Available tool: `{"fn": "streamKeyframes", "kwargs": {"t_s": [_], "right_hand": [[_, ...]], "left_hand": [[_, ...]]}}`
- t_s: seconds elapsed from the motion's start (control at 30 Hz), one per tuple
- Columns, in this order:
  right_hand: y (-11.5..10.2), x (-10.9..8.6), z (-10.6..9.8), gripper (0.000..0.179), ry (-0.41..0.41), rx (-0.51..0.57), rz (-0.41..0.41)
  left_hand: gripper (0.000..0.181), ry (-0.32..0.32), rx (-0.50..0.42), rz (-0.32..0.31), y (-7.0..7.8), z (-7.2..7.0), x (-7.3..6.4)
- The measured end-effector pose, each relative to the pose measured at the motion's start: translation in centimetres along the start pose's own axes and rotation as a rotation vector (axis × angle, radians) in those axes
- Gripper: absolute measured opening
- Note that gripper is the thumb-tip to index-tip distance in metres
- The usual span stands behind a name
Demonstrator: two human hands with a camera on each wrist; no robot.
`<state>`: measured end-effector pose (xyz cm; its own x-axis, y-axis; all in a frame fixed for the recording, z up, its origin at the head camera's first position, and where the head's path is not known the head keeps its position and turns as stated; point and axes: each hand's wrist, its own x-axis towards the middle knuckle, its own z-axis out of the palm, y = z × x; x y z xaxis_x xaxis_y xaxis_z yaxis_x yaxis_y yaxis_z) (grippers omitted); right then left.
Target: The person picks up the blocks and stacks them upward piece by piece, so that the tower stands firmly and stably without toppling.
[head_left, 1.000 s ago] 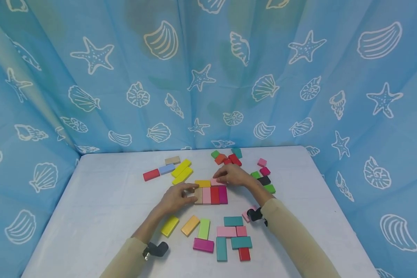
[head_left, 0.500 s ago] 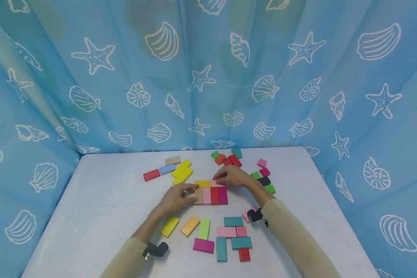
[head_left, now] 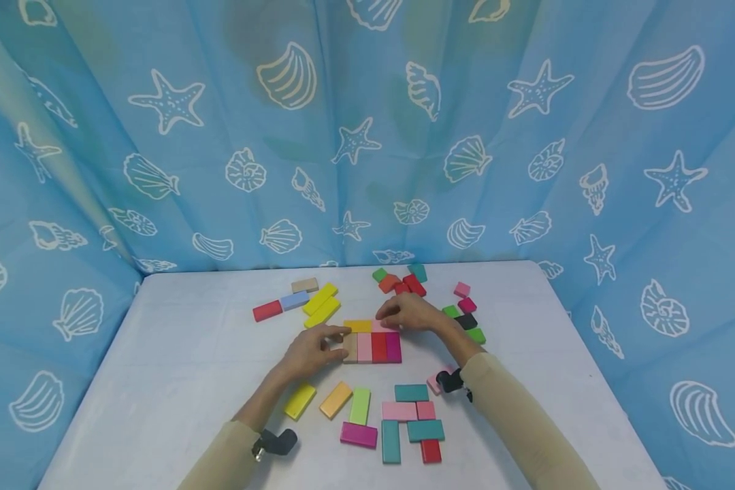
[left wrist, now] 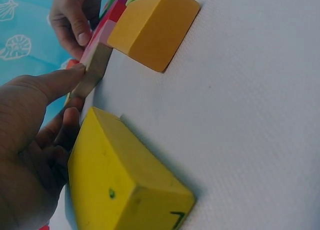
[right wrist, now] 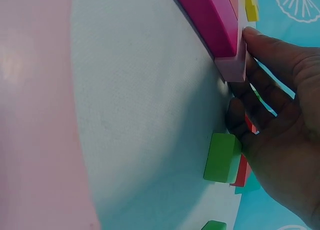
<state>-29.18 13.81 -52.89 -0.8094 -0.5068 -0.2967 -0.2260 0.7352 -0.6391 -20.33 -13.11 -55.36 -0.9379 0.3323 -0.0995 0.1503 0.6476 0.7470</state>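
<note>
Block assembly (head_left: 378, 348) of six touching pieces lies flat, mid-width on the white table (head_left: 159, 381). Near row, left to right: beige block (head_left: 352, 344), pink block (head_left: 364, 348), red block, magenta block (head_left: 393, 348). Far row, laid crosswise: amber block (head_left: 358, 326) and pale pink block (right wrist: 231, 69). Left hand (head_left: 309, 352) stands at the left end, thumb and forefinger spread, touching the assembly. Right hand (head_left: 415, 313) curves over the pale pink block, touching it; whether it pinches cannot be told. Nearer the person lie a yellow block (head_left: 300, 401), an orange block (head_left: 335, 399) and a lime block (head_left: 360, 406). Blue curtain (head_left: 367, 190), printed with shells and starfish, hangs behind the table.
</note>
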Motion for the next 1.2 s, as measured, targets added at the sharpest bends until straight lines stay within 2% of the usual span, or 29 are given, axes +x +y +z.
{"fn": "streamKeyframes", "kwargs": {"t_s": [0.2,0.33,0.43,0.57,0.77,0.93,1.03,1.2], "right_hand": [[0.5,-0.7,-1.0,0.026,0.057,-0.021,-0.033],[1.1,-2.4,-2.5,0.026,0.07,-0.042,-0.081],[1.1,-4.5,-3.5,0.027,0.033,-0.033,-0.073],[1.5,-7.4,-4.1,0.029,-0.07,-0.023,-0.052],[3.6,-10.8,-3.2,0.039,-0.199,-0.013,-0.034],[4.3,-12.4,-2.1,0.044,-0.287,-0.001,0.004],[4.4,-12.8,-1.5,0.04,-0.294,-0.054,-0.011],[4.4,-12.5,-1.2,0.035,-0.244,-0.104,-0.022]], "left_hand": [[0.047,-0.006,-0.003,0.002,0.2,0.0,0.0],[0.047,-0.016,-0.001,0.007,0.2,0.2,0.1],[0.047,-0.021,0.004,0.007,0.3,0.2,0.2],[0.047,-0.018,0.007,0.005,0.3,0.1,0.1],[0.046,-0.014,-0.003,0.005,0.1,-0.1,0.0],[0.046,-0.008,-0.003,0.007,0.1,-0.1,-0.1],[0.047,-0.006,-0.001,0.011,0.1,-0.1,-0.1],[0.047,-0.009,0.0,0.007,0.1,-0.1,0.0]]}}
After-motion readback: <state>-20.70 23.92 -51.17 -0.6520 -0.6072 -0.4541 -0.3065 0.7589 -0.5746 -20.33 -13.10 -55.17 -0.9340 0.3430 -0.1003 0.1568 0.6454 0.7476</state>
